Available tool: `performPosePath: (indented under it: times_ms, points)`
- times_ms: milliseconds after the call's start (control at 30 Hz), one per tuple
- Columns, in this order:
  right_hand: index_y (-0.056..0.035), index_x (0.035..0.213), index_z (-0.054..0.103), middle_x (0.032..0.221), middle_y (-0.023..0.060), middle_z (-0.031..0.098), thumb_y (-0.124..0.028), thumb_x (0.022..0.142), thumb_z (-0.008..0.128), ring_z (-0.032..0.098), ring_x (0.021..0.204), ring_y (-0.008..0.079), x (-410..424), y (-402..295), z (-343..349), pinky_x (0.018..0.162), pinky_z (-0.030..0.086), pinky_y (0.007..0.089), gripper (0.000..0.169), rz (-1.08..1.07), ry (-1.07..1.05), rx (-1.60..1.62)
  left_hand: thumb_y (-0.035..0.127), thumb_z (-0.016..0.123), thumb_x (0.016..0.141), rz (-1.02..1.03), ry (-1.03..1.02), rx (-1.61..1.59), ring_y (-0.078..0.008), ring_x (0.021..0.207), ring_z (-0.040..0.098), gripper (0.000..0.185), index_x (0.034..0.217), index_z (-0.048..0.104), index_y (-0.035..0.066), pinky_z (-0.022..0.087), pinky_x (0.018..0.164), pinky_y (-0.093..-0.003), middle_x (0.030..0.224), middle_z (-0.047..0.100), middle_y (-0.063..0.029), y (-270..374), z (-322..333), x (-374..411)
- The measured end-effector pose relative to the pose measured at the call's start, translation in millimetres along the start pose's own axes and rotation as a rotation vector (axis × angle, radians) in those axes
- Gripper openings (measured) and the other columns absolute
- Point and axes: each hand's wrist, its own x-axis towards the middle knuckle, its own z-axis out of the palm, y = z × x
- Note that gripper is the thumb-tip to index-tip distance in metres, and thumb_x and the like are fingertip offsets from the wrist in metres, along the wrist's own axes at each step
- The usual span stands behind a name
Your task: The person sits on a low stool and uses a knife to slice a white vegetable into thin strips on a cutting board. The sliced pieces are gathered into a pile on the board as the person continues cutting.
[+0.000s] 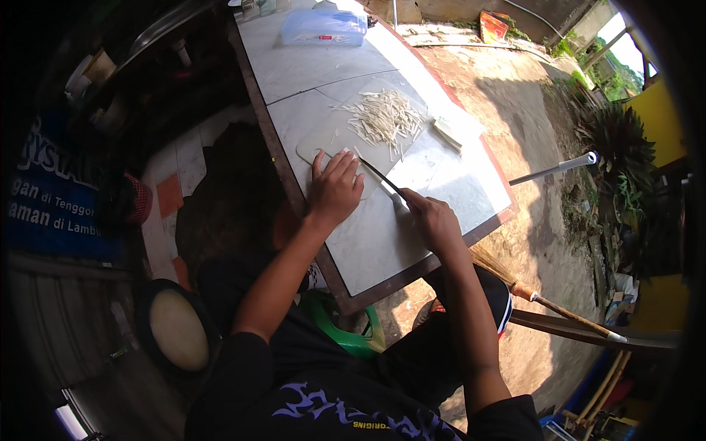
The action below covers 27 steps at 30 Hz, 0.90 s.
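Note:
My left hand (336,184) presses down, fingers bent, on a pale food piece (347,150) that it mostly covers. Beneath lies a translucent cutting board (315,138) on a white tiled table (361,259). In my right hand (434,221) is the handle of a knife; its dark narrow blade (385,179) slants up and left, the tip close to my left fingertips. Thin, pale cut strips (386,116) are heaped on the board's far part. To the right of the heap lies a pale, longish block (447,134), partly in glaring sunlight.
A blue translucent plastic box (324,26) stands at the table's far end. The table has a brown edge (380,286). Below its near corner is a green plastic stool (345,325). A broom (532,295) leans at the right, and a metal pole (551,167) juts out beyond the right edge.

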Motion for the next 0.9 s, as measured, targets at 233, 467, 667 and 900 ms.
performPosePath:
  times_ms: [233,467,667,900]
  points:
    - [-0.0206,0.143,0.072,0.097,0.0199,0.079,-0.018,0.104,0.063,0.078,0.091,0.0401,31,2,10,0.078,0.061,0.0504,0.041,0.026,0.03,-0.079,0.025,0.07,0.103,0.008,-0.025,0.009,-0.0289,0.142,0.063,0.036,0.128,0.077,0.001,0.033,0.128,-0.0556,0.141,0.075,-0.0161,0,-6,0]
    - [-0.023,0.146,0.07,0.1,0.0192,0.079,-0.02,0.107,0.062,0.078,0.092,0.04,45,6,19,0.078,0.061,0.0508,0.04,-0.006,0.089,-0.031,0.024,0.069,0.103,-0.004,0.026,-0.091,-0.034,0.135,0.066,0.034,0.124,0.077,-0.001,0.042,0.122,-0.0536,0.135,0.076,-0.0192,2,-13,4]
    - [-0.0221,0.145,0.07,0.102,0.0186,0.08,-0.015,0.102,0.065,0.078,0.095,0.0403,44,-12,20,0.08,0.061,0.0502,0.044,-0.049,0.045,-0.003,0.021,0.07,0.102,0.004,0.076,-0.11,-0.0364,0.126,0.07,0.03,0.117,0.078,-0.003,0.049,0.114,-0.05,0.125,0.078,-0.0203,1,-16,3]
    - [-0.0218,0.142,0.07,0.104,0.0193,0.08,-0.019,0.102,0.067,0.078,0.098,0.0409,48,-18,23,0.081,0.061,0.0519,0.041,-0.061,0.034,0.031,0.02,0.071,0.1,0.006,0.088,-0.102,-0.0353,0.126,0.07,0.029,0.116,0.078,-0.003,0.05,0.114,-0.0491,0.125,0.078,-0.0189,3,-14,4]
